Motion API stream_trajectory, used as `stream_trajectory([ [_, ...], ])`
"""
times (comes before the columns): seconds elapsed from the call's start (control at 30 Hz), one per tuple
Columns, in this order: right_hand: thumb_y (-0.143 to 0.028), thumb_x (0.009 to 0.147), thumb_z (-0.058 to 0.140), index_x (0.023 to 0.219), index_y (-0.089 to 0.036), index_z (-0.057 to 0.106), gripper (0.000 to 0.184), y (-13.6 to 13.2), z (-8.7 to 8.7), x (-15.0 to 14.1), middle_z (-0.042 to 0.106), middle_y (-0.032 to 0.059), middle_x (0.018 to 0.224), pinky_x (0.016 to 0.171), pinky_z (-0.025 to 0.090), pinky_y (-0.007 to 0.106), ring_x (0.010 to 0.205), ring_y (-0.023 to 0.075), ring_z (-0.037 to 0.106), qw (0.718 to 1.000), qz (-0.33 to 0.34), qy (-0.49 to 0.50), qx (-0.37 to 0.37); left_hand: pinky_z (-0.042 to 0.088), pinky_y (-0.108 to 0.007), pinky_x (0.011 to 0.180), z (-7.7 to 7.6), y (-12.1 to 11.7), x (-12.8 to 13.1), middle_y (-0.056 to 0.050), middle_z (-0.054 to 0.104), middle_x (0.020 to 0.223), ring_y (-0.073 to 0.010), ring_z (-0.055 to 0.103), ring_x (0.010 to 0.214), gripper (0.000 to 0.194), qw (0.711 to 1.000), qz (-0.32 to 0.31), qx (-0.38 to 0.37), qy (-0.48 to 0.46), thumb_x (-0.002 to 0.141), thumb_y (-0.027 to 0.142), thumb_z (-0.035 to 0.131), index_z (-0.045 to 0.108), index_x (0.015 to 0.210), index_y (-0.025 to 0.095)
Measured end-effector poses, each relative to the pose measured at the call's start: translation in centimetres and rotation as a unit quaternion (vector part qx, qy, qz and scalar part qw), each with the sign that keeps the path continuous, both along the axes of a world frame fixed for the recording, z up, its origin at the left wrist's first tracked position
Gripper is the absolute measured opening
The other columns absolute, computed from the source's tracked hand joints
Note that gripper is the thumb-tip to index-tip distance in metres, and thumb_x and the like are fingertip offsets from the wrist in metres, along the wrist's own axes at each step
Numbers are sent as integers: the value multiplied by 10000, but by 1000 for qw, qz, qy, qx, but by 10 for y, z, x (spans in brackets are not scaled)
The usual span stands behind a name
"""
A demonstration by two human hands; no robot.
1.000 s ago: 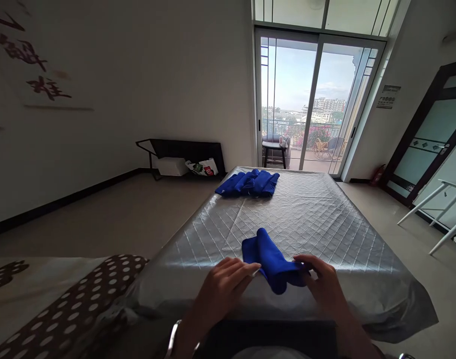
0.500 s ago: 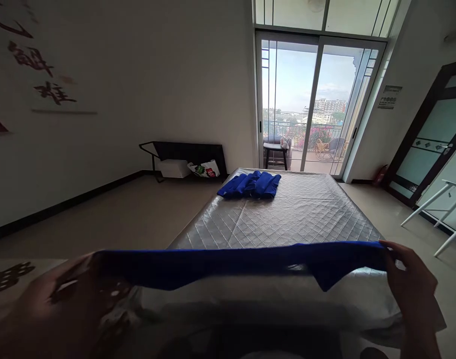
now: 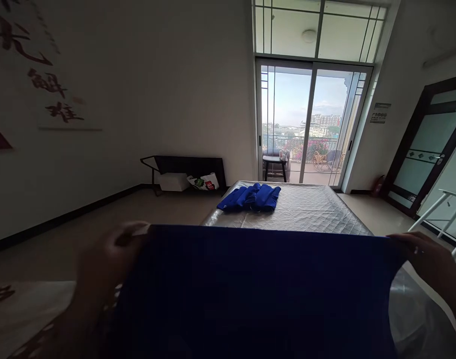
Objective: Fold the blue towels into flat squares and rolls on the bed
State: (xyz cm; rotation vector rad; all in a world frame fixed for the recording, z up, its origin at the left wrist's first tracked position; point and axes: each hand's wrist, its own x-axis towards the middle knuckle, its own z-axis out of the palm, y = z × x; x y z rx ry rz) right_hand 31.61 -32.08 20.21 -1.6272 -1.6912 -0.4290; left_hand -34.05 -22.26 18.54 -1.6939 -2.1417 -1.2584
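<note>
A dark blue cloth point(image 3: 258, 289) hangs spread wide in front of me, stretched flat between both hands. My left hand point(image 3: 114, 252) pinches its upper left corner and is blurred by motion. My right hand point(image 3: 432, 262) grips the upper right corner. The cloth hides most of the near half of the silver quilted table point(image 3: 318, 214). At the table's far left end lies a pile of folded blue cloths point(image 3: 250, 196).
A brown cloth with white dots point(image 3: 37, 339) lies at the lower left. A black low bench point(image 3: 186, 167) with a white box and a bag stands by the far wall. Glass sliding doors point(image 3: 306, 129) open on a balcony. White frame legs point(image 3: 441, 209) stand at the right.
The blue cloth, bunched on the table a second ago, was pulled out into a strip and is now lifted and opened fully, hanging as a wide sheet. The view has tilted upward.
</note>
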Motion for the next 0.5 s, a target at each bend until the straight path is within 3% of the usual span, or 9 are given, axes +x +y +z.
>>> stream_trajectory([
  [0.13,-540,936,509,858,-260,783,399,62,11,5,746,68,908,641,532,295,723,187,703,994,12,6,-109,531,-294,722,29,57,36,-25,755,880,-231,705,857,319,994,-70,-51,-72,751,507,583,690,892,242],
  [0.2,-419,939,565,881,-227,786,298,87,24,6,747,76,960,716,518,289,793,186,706,994,-14,-5,-110,525,-300,764,43,84,51,-58,752,902,-235,696,892,335,991,-89,-33,-91,760,498,597,683,897,205],
  [0.3,-377,940,602,941,-201,788,256,109,49,5,747,89,1029,764,488,292,864,191,693,996,-51,-24,-66,526,-322,830,56,107,60,-84,748,979,-233,687,940,359,985,-93,17,-143,771,484,613,673,941,174],
  [0.4,-459,949,587,956,-205,793,327,113,63,5,749,100,1062,726,470,296,805,182,679,997,-73,-24,-24,517,-339,889,51,111,57,-73,748,1010,-228,681,981,336,978,-93,59,-175,760,460,626,674,942,182],
  [0.5,-603,957,496,907,-206,799,501,105,51,10,757,104,1014,682,481,303,636,150,653,998,-61,3,-17,517,-349,894,22,103,49,-57,760,990,-236,686,982,345,976,-82,57,-195,735,493,633,684,918,205],
])
